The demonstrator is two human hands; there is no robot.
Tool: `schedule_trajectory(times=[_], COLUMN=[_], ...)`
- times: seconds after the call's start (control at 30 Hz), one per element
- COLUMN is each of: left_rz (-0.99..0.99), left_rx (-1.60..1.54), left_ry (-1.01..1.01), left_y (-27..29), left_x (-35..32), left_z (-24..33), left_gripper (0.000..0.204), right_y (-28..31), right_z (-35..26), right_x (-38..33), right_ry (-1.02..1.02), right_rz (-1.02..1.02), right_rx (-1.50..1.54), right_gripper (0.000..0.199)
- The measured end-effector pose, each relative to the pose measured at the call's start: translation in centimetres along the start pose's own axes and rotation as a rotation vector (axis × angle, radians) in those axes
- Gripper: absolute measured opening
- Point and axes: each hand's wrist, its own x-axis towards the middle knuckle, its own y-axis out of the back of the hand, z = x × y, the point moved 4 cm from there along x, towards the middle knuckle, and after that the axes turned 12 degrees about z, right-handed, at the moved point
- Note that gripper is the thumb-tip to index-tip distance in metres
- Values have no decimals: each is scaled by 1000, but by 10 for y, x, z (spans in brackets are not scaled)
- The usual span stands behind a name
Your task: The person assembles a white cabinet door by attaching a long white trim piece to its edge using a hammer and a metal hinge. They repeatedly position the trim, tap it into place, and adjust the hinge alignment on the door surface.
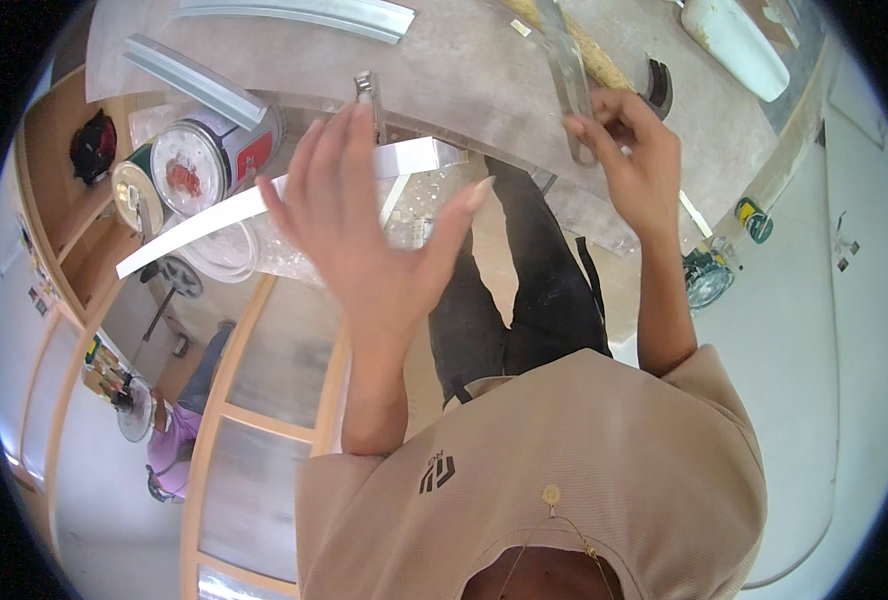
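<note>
Pale tabletop [464,85] behind a slim, grey, round-ended strip [567,75].

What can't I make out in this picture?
All in the head view:
White strip: its middle is hidden behind the left hand; whether they touch is unclear.
Left hand: blurred, so fine detail is lost.
Grey strip in the right hand: far end cut off by the upper edge.
Person in purple: too small for details.
</note>
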Motion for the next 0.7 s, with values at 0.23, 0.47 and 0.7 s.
schedule_trajectory(times=[0.23, 0.47, 0.7], left_rz=[72, 173, 289], left_rx=[57, 144, 114], left_ry=[13, -39, -59], left_y=[-31, -49, -56], left_x=[-3, -12, -12], left_z=[-8, -12, -11], left_gripper=[29, 24, 24], right_y=[-64, -87, -86], right_z=[14, 31, 28], right_x=[26, 31, 34], right_ry=[204, 222, 182], right_rz=[34, 78, 55], right_rx=[-60, -92, -139], right_gripper=[26, 28, 29])
